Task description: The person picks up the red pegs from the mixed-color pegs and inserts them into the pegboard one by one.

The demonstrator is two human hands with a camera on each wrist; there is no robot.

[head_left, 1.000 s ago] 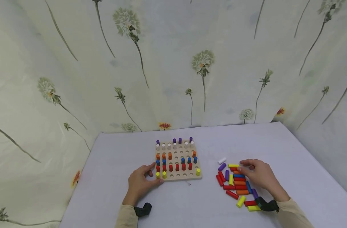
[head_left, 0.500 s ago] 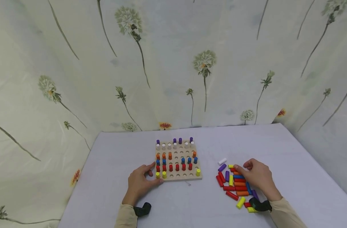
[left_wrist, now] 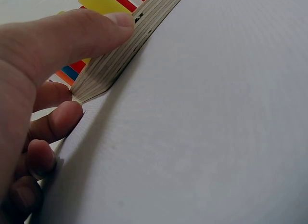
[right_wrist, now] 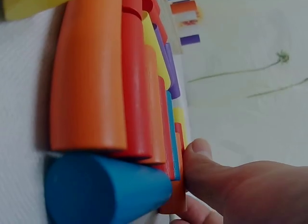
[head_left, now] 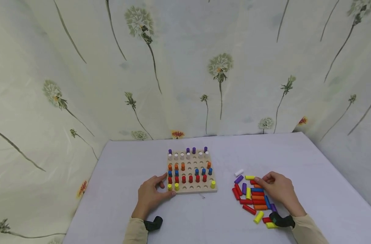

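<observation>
My left hand [head_left: 152,193] grips the front left corner of a wooden pegboard [head_left: 195,190]. Its thumb [left_wrist: 103,31] lies against the front edge and its other fingers are by the left side. Coloured wooden pegs stand in rows in the board: purple, white, orange, blue, red and yellow. My right hand [head_left: 280,189] is over the right of a pile of loose pegs, fingers loosely bent. Its thumb tip is at the right end of a yellow peg [head_left: 250,177] lying at the pile's far side. In the right wrist view, a blue peg [right_wrist: 82,190] and an orange peg [right_wrist: 89,74] lie nearest the camera.
A white tablecloth [head_left: 118,166] covers the table. Beyond the back edge hangs a curtain [head_left: 185,67] with a dandelion print. A white peg [head_left: 238,173] lies at the pile's far left, a yellow peg [head_left: 258,217] at its near side.
My right thumb went left over the far yellow peg, then drew back to its right end. The peg lies about where it was. My left hand and the pegboard have stayed put.
</observation>
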